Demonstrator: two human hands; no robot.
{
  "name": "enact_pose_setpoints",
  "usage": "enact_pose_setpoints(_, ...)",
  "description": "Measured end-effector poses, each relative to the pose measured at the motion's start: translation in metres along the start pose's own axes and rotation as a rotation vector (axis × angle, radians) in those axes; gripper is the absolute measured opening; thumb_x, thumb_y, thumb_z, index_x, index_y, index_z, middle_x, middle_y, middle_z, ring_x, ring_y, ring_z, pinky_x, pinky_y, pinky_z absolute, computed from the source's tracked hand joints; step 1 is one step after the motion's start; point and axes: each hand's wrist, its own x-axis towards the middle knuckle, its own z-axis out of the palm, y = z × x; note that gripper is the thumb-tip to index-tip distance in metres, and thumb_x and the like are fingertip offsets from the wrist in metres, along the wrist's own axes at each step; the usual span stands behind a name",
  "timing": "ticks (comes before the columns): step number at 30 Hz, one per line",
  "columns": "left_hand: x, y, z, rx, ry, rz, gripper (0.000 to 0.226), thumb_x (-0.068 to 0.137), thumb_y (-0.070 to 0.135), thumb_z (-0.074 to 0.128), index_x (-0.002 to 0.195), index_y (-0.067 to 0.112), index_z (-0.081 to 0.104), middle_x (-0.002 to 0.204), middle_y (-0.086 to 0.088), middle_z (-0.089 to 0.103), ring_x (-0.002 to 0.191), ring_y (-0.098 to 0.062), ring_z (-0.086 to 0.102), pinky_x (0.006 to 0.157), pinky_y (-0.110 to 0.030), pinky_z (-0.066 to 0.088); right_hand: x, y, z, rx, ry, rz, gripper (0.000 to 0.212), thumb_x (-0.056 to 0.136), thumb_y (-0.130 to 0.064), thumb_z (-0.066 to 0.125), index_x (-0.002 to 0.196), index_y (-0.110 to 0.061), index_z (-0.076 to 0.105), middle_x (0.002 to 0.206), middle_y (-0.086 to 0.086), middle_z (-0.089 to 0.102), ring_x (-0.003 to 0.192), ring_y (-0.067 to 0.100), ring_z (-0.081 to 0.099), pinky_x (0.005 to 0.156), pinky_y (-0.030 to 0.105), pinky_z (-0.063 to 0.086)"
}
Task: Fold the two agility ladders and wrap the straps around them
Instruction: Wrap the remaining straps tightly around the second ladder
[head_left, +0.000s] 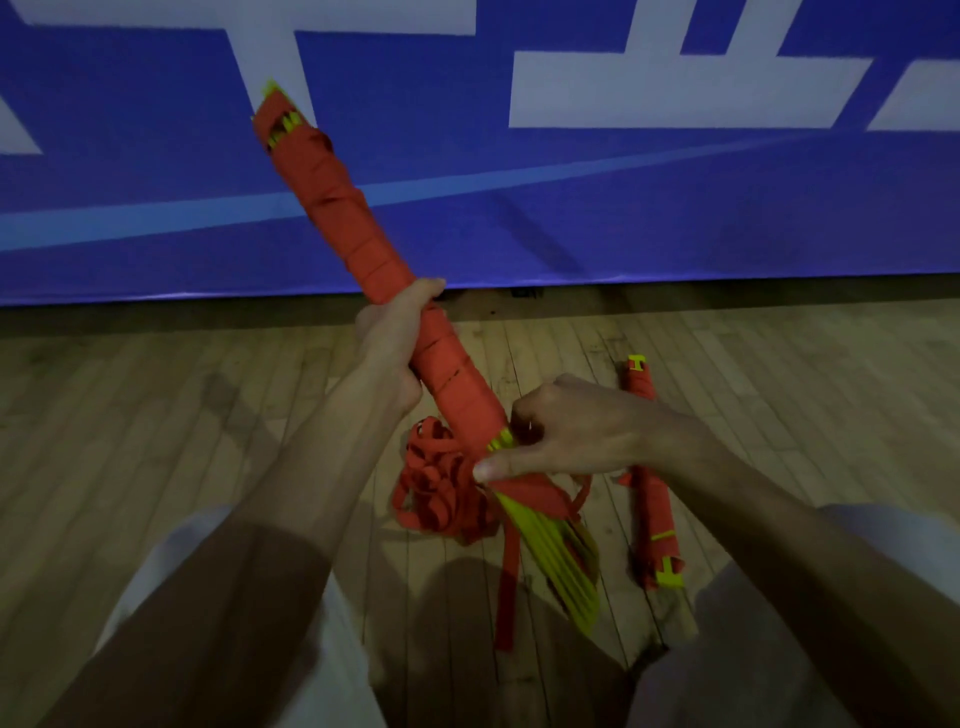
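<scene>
A folded agility ladder (332, 208), a bundle of yellow-green rungs mostly wound in red strap, tilts up to the far left. My left hand (395, 348) grips it round the middle. My right hand (561, 441) pinches the red strap against the bundle near its lower end, where bare yellow rungs (550, 556) still show. A loose heap of red strap (436, 483) lies on the floor under the bundle, and one strap end (506, 587) hangs down. A second ladder (652, 499), folded and wrapped in red, lies on the floor to the right.
I am low over a wooden plank floor (156, 415), my light trouser legs (893, 597) at either side. A blue banner (623, 208) with white shapes stands close ahead along the floor's far edge.
</scene>
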Motion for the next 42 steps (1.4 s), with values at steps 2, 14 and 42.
enact_pose_setpoints(2, 0.002, -0.003, 0.002, 0.007, 0.029, 0.001, 0.034, 0.075, 0.020, 0.076, 0.102, 0.010, 0.058, 0.077, -0.006, 0.060, 0.061, -0.018, 0.059, 0.056, -0.028, 0.051, 0.001, -0.005, 0.008, -0.132, 0.053, 0.019, 0.062, 0.068, -0.082, 0.057, 0.067, -0.020, 0.052, 0.064, -0.003, 0.058, 0.075, 0.016, 0.063, 0.056, 0.024, 0.036)
enact_pose_setpoints(14, -0.023, 0.009, 0.009, -0.109, -0.141, 0.252, 0.073, 0.063, 0.027, 0.079, 0.126, 0.004, 0.050, 0.101, -0.008, 0.066, 0.077, -0.015, 0.066, 0.068, -0.032, 0.054, -0.005, 0.005, -0.008, 0.602, -0.120, -0.168, 0.013, 0.090, -0.023, 0.068, 0.077, -0.022, 0.065, 0.065, -0.017, 0.066, 0.067, -0.002, 0.063, 0.066, 0.014, 0.046)
enact_pose_setpoints(42, -0.011, -0.002, 0.015, 0.301, 0.016, 0.249, 0.045, 0.074, 0.027, 0.081, 0.108, 0.011, 0.057, 0.075, -0.006, 0.064, 0.051, -0.015, 0.061, 0.051, -0.026, 0.052, 0.010, -0.003, 0.010, 0.165, -0.030, -0.044, 0.061, 0.078, -0.071, 0.051, 0.077, -0.011, 0.063, 0.071, 0.004, 0.071, 0.055, 0.007, 0.065, 0.062, 0.024, 0.054)
